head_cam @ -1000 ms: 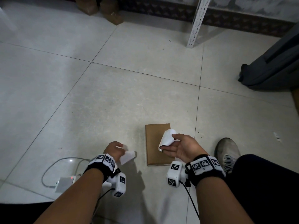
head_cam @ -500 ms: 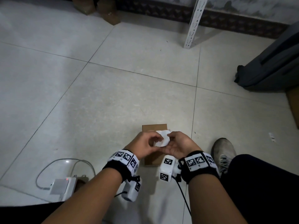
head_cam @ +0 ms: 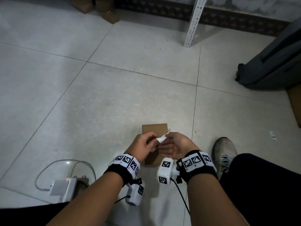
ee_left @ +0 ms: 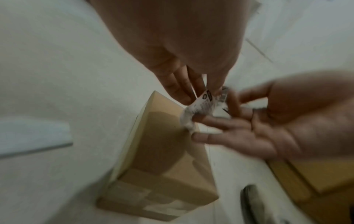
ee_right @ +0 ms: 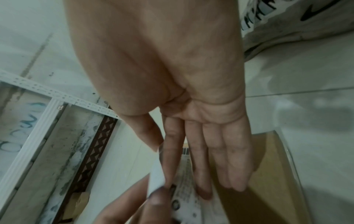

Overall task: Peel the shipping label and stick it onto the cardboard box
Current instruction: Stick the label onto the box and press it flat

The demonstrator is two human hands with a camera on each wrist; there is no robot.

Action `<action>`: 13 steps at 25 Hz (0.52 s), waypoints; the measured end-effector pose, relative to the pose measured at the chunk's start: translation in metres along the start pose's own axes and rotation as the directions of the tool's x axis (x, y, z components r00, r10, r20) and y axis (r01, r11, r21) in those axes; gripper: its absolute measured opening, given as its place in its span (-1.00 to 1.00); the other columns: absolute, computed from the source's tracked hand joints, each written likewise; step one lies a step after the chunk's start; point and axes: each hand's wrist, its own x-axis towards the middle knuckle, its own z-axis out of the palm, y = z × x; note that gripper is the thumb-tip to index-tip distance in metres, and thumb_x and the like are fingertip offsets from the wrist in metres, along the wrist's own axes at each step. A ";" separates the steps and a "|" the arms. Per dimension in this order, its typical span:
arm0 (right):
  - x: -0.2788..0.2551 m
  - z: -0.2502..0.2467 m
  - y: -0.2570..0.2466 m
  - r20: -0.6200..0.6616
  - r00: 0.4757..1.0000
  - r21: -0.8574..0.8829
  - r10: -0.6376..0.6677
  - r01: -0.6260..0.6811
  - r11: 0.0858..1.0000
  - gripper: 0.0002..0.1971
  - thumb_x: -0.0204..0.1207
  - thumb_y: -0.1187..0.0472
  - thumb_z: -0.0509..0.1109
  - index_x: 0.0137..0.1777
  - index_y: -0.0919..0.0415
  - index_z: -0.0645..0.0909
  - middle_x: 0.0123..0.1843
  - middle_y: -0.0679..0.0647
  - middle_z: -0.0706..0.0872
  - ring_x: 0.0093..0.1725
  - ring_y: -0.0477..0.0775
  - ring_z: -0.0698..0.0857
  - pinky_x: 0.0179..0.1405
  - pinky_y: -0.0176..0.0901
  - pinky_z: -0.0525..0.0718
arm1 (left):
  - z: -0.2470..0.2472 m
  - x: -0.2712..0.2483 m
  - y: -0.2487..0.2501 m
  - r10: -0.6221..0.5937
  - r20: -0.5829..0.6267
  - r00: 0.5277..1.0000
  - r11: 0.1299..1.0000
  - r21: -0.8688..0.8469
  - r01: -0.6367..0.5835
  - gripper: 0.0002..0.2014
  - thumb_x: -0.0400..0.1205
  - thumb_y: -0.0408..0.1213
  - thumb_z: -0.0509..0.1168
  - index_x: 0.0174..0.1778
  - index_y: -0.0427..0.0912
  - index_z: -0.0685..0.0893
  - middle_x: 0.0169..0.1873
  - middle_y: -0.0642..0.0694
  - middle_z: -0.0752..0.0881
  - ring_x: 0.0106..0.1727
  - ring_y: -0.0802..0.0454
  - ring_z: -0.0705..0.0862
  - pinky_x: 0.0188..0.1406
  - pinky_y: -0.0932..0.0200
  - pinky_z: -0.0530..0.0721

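A flat brown cardboard box (head_cam: 154,129) lies on the tiled floor in front of me, its near half hidden by my hands. Both hands hold a white printed shipping label (head_cam: 161,139) just above the box. My left hand (head_cam: 152,141) pinches the label (ee_left: 204,104) by its upper edge between thumb and fingers. My right hand (head_cam: 166,141) lies palm up, its straight fingers (ee_right: 216,159) under the label (ee_right: 184,191), with thumb and forefinger pinching one edge. The box (ee_left: 162,151) sits directly below. The label is curled, and I cannot tell which side faces the box.
A white power adapter (head_cam: 63,186) with a looped cable lies at the lower left. My shoe (head_cam: 224,152) and dark trouser leg are right of the box. A grey bag (head_cam: 273,62), a white perforated post (head_cam: 193,22) and more cardboard (head_cam: 104,12) stand further off.
My left hand, which held a white slip apart on the left a second ago, has come across to the right hand. Both now hold the label over the box.
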 end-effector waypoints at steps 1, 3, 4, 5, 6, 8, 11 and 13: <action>0.000 0.000 0.000 -0.004 1.000 -0.023 -0.004 0.004 1.000 -0.66 0.64 0.07 0.26 -0.03 0.37 0.71 0.08 0.36 0.83 0.22 0.36 0.76 0.34 0.19 0.67 | 0.000 0.001 0.001 -0.031 -0.039 0.999 0.999 -0.030 0.030 -0.85 0.67 -0.34 0.34 -0.01 0.02 0.74 -0.13 0.06 0.82 -0.06 0.12 0.78 0.00 0.24 0.72; -0.001 0.000 0.001 0.002 1.000 -0.012 -0.008 0.008 1.000 -0.58 0.57 0.00 0.31 0.09 0.38 0.75 0.07 0.37 0.86 0.25 0.38 0.77 0.38 0.19 0.65 | 0.002 0.006 -0.001 -0.082 -0.105 0.991 0.994 -0.084 0.074 -0.85 0.66 -0.39 0.33 -0.07 -0.06 0.75 -0.16 -0.01 0.83 -0.10 0.03 0.79 -0.06 0.19 0.74; -0.002 -0.001 0.001 0.015 1.000 0.013 -0.003 0.003 1.000 -0.49 0.54 -0.07 0.31 0.14 0.41 0.75 0.09 0.40 0.85 0.24 0.42 0.77 0.37 0.22 0.66 | 0.003 0.008 -0.005 -0.125 -0.153 0.980 0.989 -0.095 0.111 -0.86 0.65 -0.41 0.33 -0.11 -0.09 0.75 -0.17 -0.05 0.84 -0.12 0.00 0.79 -0.09 0.15 0.75; -0.003 -0.002 0.001 0.028 1.000 0.046 -0.003 0.001 0.999 -0.41 0.51 -0.13 0.30 0.17 0.44 0.76 0.13 0.43 0.83 0.26 0.44 0.76 0.38 0.25 0.65 | 0.003 0.011 -0.010 -0.188 -0.208 0.960 0.979 -0.123 0.165 -0.85 0.64 -0.41 0.34 -0.17 -0.10 0.75 -0.19 -0.09 0.84 -0.15 -0.04 0.80 -0.10 0.10 0.76; -0.004 -0.002 0.001 0.031 0.999 0.065 -0.014 0.012 0.998 -0.38 0.50 -0.16 0.29 0.17 0.44 0.76 0.15 0.42 0.81 0.26 0.43 0.74 0.41 0.26 0.62 | 0.002 0.013 -0.017 -0.270 -0.255 0.928 0.955 -0.190 0.226 -0.83 0.62 -0.36 0.36 -0.25 -0.06 0.76 -0.21 -0.14 0.84 -0.17 -0.11 0.81 -0.08 0.02 0.79; -0.002 0.000 -0.001 -0.045 0.995 0.033 -0.094 0.095 0.995 -0.56 0.48 -0.07 0.35 0.08 0.29 0.78 0.10 0.29 0.80 0.20 0.33 0.72 0.39 0.20 0.59 | 0.000 0.016 -0.028 -0.433 -0.256 0.864 0.867 -0.379 0.323 -0.79 0.61 -0.25 0.39 -0.35 -0.11 0.78 -0.22 -0.26 0.86 -0.18 -0.22 0.82 -0.02 -0.23 0.82; 0.001 0.011 0.003 -0.116 0.953 -0.085 -0.280 0.272 0.959 -0.88 0.51 0.18 0.44 -0.03 0.18 0.75 0.06 0.23 0.80 0.08 0.22 0.75 0.05 0.06 0.72 | -0.001 0.017 -0.023 -0.480 -0.208 0.852 0.815 -0.465 0.345 -0.73 0.66 -0.28 0.38 -0.34 -0.29 0.75 -0.38 -0.21 0.76 -0.35 -0.06 0.67 -0.21 -0.02 0.71; 0.000 0.018 0.008 -0.105 0.926 -0.061 -0.364 0.359 0.931 -0.93 0.59 0.31 0.44 -0.13 0.24 0.70 -0.10 0.24 0.78 -0.20 0.11 0.80 -0.28 -0.15 0.77 | 0.001 0.016 -0.016 -0.444 -0.193 0.875 0.833 -0.448 0.324 -0.71 0.67 -0.29 0.37 -0.28 -0.44 0.72 -0.49 -0.11 0.65 -0.46 0.03 0.54 -0.35 0.17 0.55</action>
